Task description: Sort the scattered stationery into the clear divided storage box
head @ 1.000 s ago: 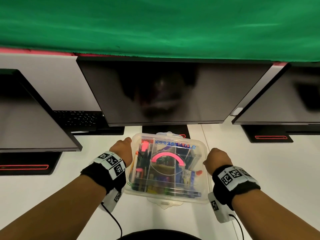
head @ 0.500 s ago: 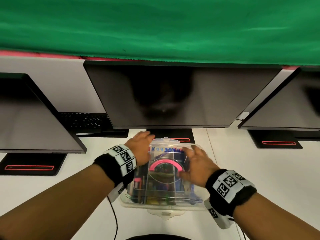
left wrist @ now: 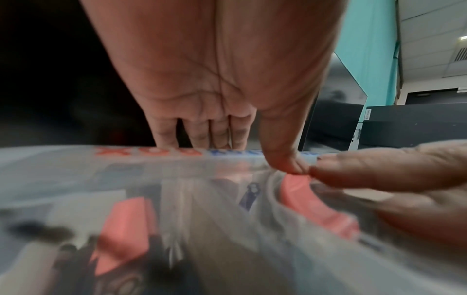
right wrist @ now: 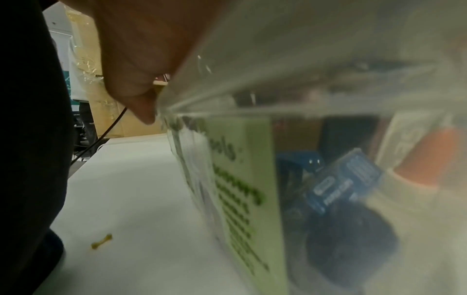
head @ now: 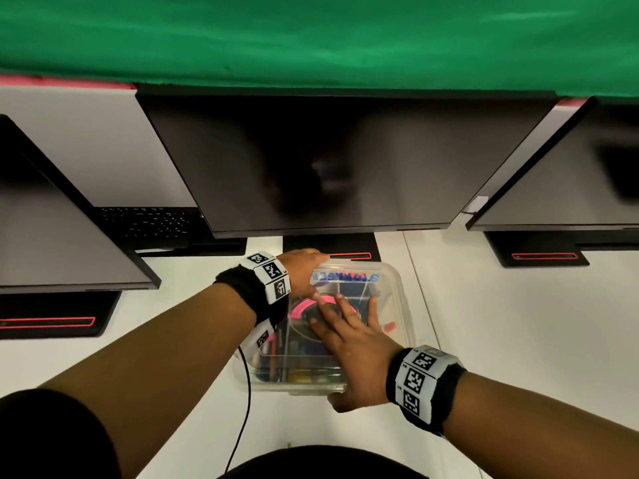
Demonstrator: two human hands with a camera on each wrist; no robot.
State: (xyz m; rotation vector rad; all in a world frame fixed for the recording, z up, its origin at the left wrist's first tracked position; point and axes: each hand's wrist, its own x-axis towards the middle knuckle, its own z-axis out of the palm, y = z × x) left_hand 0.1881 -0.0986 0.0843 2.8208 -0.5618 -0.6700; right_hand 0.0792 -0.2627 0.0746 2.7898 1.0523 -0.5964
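The clear divided storage box sits on the white desk with its lid down and stationery inside, including a pink curved piece. My left hand grips its far left corner. In the left wrist view its fingers hook over the lid's far edge and its thumb presses on top. My right hand lies flat on the lid with its fingers spread. Its thumb sits at the lid's front rim. Through the wall I see a green-printed pack and a blue packet.
Three dark monitors stand behind the box: centre, left, right. A black keyboard lies at the back left. A thin black cable trails off my left wrist. A small yellow-green scrap lies on the desk near me.
Both hands left the box's sides. The left went to the far left corner, and the right came over and spread flat on the lid. The box now sits slightly turned.
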